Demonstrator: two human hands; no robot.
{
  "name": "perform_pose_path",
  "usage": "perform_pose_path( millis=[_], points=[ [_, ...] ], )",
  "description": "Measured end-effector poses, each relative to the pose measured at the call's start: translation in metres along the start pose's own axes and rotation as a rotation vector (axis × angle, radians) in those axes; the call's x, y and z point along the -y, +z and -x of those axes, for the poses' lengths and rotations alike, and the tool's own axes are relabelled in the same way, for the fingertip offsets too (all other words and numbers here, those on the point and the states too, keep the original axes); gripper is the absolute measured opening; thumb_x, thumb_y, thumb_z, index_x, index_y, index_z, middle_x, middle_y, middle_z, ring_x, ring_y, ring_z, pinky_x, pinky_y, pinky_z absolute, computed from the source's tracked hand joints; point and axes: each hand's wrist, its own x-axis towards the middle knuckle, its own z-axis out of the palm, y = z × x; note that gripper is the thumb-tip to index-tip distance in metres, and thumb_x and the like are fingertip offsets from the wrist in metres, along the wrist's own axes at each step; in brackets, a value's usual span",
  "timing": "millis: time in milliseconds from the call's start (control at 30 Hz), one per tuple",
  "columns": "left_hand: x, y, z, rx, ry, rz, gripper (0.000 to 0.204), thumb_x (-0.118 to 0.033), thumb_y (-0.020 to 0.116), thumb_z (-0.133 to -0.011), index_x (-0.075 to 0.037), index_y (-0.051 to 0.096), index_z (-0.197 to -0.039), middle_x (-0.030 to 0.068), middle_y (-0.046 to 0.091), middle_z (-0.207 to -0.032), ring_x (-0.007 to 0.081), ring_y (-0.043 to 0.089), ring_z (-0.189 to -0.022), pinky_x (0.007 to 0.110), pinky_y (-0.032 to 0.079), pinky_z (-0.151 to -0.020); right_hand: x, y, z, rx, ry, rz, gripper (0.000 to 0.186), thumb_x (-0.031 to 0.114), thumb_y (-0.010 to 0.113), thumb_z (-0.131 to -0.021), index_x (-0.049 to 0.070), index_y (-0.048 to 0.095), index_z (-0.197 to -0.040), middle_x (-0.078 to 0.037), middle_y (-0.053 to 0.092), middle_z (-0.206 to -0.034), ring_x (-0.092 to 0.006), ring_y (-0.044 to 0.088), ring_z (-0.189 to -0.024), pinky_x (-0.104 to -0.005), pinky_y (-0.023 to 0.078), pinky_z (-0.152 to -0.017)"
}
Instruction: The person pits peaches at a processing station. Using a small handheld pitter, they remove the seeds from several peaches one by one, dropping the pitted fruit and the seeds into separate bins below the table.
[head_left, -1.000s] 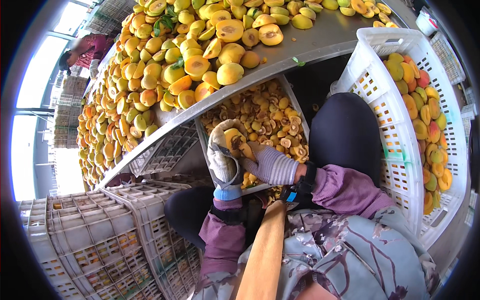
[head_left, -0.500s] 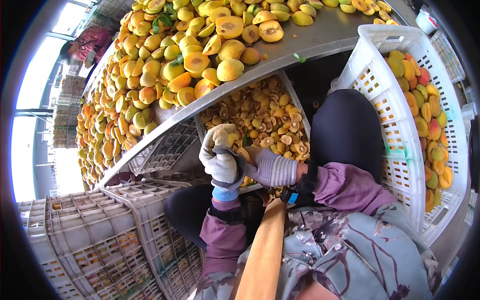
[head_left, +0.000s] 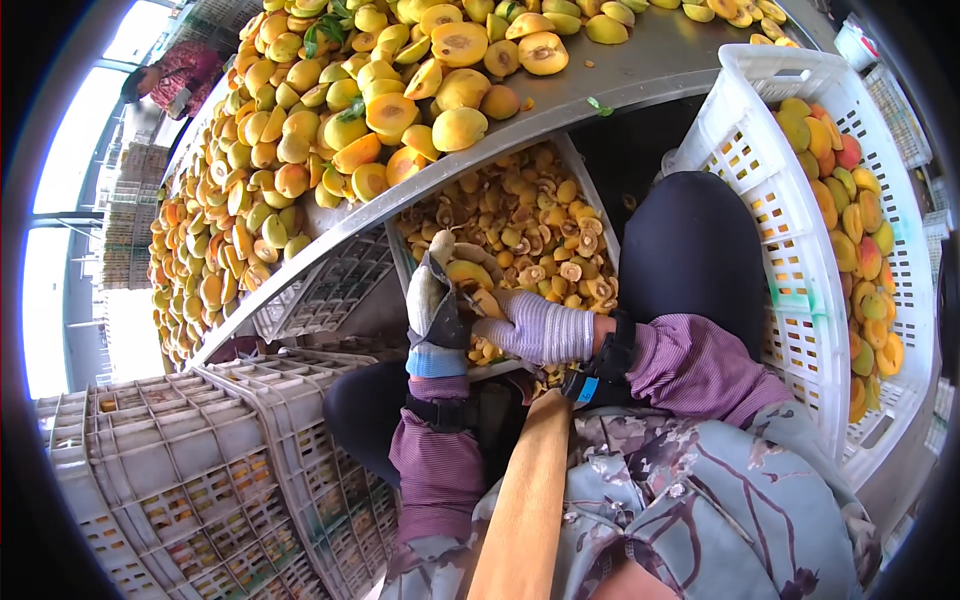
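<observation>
My left hand [head_left: 434,302], in a pale work glove with a dark patch, is curled around a yellow peach half [head_left: 468,272]. Right against the fruit is my right hand [head_left: 545,328], in a striped knit glove with its fingers closed. An orange-tan piece [head_left: 487,302] shows between the hands; I cannot make out whether it is fruit or part of a tool. Both hands are over a container [head_left: 590,190] of small peach scraps and pits [head_left: 530,220]. A metal table [head_left: 640,75] beyond them bears a large heap of halved peaches [head_left: 290,150].
A white plastic crate [head_left: 735,160] with peaches [head_left: 845,220] stands beside my right knee [head_left: 690,250]. Stacked grey crates [head_left: 170,440] are at my left. A long wooden strip [head_left: 525,500] lies between my forearms. Another person [head_left: 185,75] is at the far left.
My left hand has turned and opened out around the fruit, so that the peach half shows more. My right hand stays close to it, slightly lower. The view has shifted slightly.
</observation>
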Motion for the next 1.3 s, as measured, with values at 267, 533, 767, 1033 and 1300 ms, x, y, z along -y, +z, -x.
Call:
perform_pose_path(
  millis=[267,533,767,1033,1300],
  points=[
    [0.000,-0.007,0.005,-0.015,0.016,-0.185,0.042,-0.033,0.052,-0.095,0.004,0.063,-0.076,0.0087,0.061,-0.062,0.0129,0.055,-0.050,0.023,0.043,-0.047,0.021,-0.002,0.013,0.034,0.098,0.071,0.028,0.027,0.049,-0.092,0.001,0.057,-0.097,-0.022,0.062,-0.078,-0.0364,0.061,-0.076,-0.0419,0.048,-0.070],
    [-0.014,-0.007,0.012,0.332,0.249,-0.307,0.044,-0.034,0.052,-0.095,0.005,0.065,-0.078,0.0116,0.065,-0.071,0.0152,0.059,-0.058,0.025,0.046,-0.054,0.018,0.010,0.029,-0.009,-0.015,-0.080,0.029,0.026,0.051,-0.091,0.000,0.057,-0.104,-0.023,0.062,-0.080,-0.0352,0.061,-0.077,-0.0405,0.049,-0.071],
    [-0.020,0.037,0.052,-0.114,0.321,-0.450,0.032,-0.023,0.056,-0.094,0.002,0.067,-0.078,0.0069,0.066,-0.070,0.0084,0.055,-0.057,0.021,0.043,-0.055,-0.001,0.014,0.038,-0.202,-0.264,0.175,0.024,0.023,0.052,-0.091,0.000,0.054,-0.098,-0.018,0.060,-0.072,-0.0304,0.062,-0.064,-0.0397,0.050,-0.059],
    [-0.024,0.031,0.056,0.256,0.370,0.152,0.044,-0.041,0.055,-0.093,0.003,0.062,-0.090,0.0132,0.060,-0.069,0.0157,0.055,-0.055,0.025,0.044,-0.051,0.033,0.017,0.066,-0.110,-0.177,-0.010,0.031,0.031,0.052,-0.093,0.000,0.054,-0.090,-0.006,0.054,-0.059,-0.0180,0.054,-0.044,-0.0311,0.045,-0.041],
    [-0.040,0.035,0.059,0.292,0.200,-0.414,0.049,-0.036,0.050,-0.096,0.004,0.065,-0.072,0.0104,0.065,-0.068,0.0118,0.056,-0.056,0.024,0.044,-0.055,0.044,0.010,0.081,-0.008,-0.095,-0.127,0.031,0.032,0.049,-0.093,0.002,0.056,-0.093,-0.009,0.057,-0.061,-0.0166,0.057,-0.048,-0.0301,0.045,-0.043]
  ],
)
